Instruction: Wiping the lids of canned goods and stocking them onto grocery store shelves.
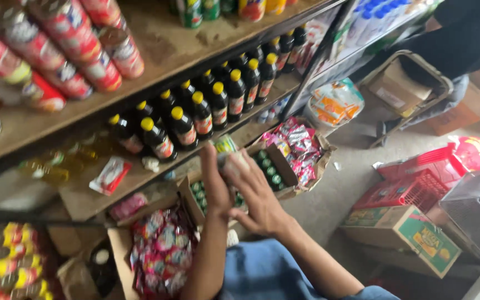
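Note:
Both my hands meet in the middle of the view around one small bottle [232, 161] with a pale label. My left hand [214, 180] grips its left side with the fingers pointing up. My right hand [256, 194] wraps it from the right. They hover over an open cardboard box of green-capped bottles [269, 169] on the floor. Just above the hands, a wooden shelf [251, 100] carries a row of dark bottles with yellow caps [202, 114].
Red-labelled cans [73, 41] lie stacked on the top shelf. Boxes of red snack packets [162, 250] and pink sachets [298, 147] sit on the floor. Red plastic baskets [418, 183], a green-printed carton [412, 233] and a wire crate [473, 211] stand at right. Another person sits at far upper right.

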